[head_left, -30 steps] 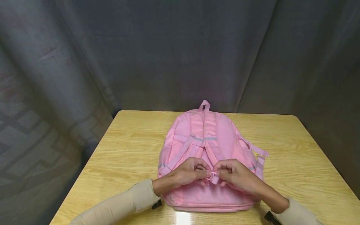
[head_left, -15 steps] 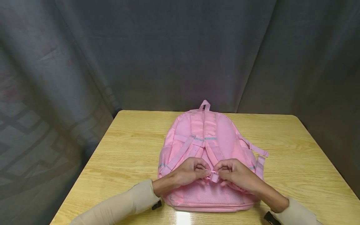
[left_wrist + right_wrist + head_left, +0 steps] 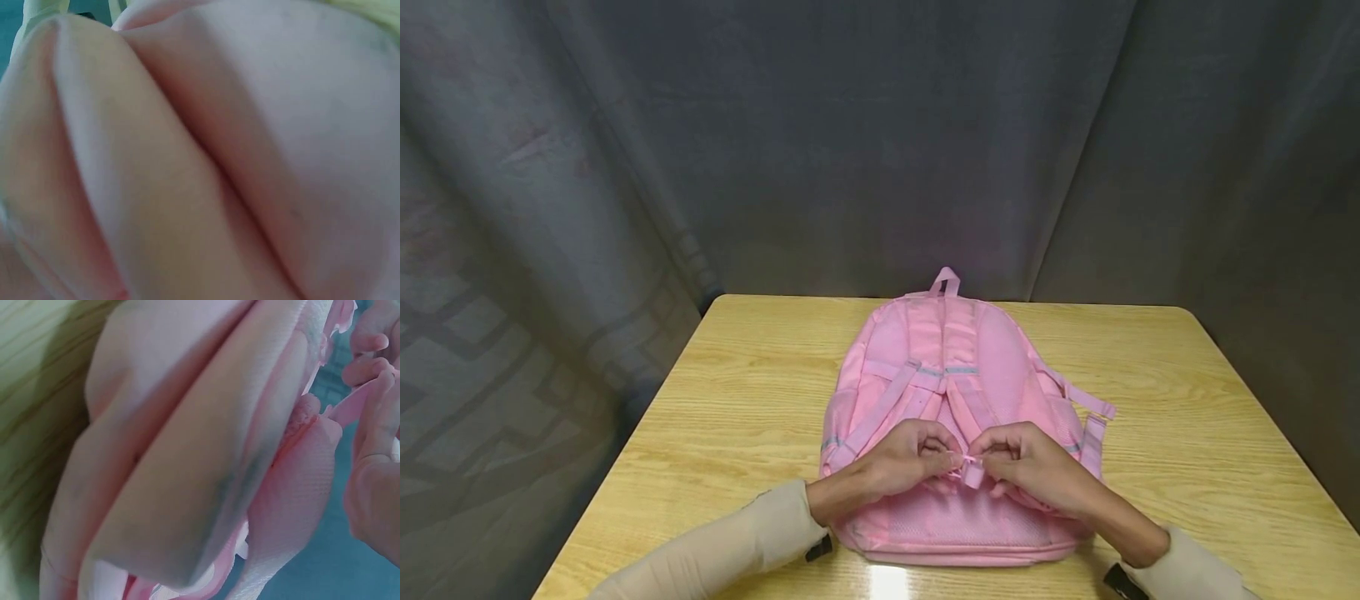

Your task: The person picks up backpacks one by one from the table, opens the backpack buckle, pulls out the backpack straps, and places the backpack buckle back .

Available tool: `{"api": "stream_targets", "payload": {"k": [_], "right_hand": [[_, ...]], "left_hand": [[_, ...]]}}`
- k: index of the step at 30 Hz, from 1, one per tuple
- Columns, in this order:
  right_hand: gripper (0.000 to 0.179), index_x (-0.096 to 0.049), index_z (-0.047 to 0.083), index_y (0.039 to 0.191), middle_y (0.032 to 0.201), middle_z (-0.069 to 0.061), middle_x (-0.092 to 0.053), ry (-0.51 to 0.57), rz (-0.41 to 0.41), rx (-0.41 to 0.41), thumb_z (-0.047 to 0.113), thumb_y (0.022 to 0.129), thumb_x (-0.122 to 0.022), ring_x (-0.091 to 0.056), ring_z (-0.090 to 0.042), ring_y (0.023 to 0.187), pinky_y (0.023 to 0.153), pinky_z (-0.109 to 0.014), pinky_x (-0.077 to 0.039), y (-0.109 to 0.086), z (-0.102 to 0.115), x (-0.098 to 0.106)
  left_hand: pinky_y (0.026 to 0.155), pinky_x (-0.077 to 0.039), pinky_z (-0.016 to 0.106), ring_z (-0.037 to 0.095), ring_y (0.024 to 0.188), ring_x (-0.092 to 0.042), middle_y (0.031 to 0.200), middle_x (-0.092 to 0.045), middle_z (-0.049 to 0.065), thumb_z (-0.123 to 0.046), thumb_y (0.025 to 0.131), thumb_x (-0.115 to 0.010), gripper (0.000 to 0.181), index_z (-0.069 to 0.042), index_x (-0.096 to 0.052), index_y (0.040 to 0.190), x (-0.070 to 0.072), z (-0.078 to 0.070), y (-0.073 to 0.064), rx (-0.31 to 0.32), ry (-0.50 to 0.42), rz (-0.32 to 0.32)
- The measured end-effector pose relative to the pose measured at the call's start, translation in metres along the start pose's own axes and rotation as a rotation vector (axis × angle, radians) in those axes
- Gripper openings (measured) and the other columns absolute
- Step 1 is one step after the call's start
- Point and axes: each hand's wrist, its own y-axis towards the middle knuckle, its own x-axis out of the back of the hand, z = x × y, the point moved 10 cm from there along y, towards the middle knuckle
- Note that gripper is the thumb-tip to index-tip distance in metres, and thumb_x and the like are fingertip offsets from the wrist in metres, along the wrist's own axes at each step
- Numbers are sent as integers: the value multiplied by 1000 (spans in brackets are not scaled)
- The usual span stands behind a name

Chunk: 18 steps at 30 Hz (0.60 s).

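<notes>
Head view shows the left hand [image 3: 904, 457] and right hand [image 3: 1030, 462] pinching a small pink strap [image 3: 973, 473] over the lower part of the backpack [image 3: 962, 527], which lies on the wood-grained table [image 3: 760, 375]. If either pinch loosens, the narrow, flat strap could slip onto the soft, mesh-textured fabric.

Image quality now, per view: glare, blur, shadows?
Head: white glare on the table at the frame's bottom, dark curtain behind; left wrist: backpack fabric soft, blurred, filling most of the frame; right wrist: backpack also soft, shadow on the table beside it.
</notes>
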Motion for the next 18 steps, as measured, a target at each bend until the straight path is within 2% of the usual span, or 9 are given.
{"api": "stream_targets", "payload": {"k": [8, 14, 18], "right_hand": [[14, -67, -4, 103, 81, -13, -71, 8, 9, 3, 0, 95, -57, -63, -8, 62, 44, -10, -37, -2, 0, 1], [13, -68, -3, 103, 81, -27, -67, 27, 17, 4, 2, 96, -58, -59, -6, 57, 41, -11, -36, -4, 0, 1], [15, -67, -2, 104, 79, -25, -67, 29, -2, -27, 0, 94, -57, -54, -6, 51, 37, -12, -34, -5, -2, 3]], "left_hand": [[70, -63, 34, 16, 68, -68, 82, -68, 8, 4, 94, -62, 9, 10, -62, 100, -2, -1, -1, 19, -2, 2], [72, -63, 34, 16, 74, -69, 86, -70, 9, 3, 93, -63, 11, 10, -62, 102, -1, -1, -1, 16, -5, 2], [73, -63, 34, 17, 77, -70, 89, -71, 10, 2, 93, -64, 14, 11, -62, 104, 1, 0, 0, 9, -24, 12]]}}
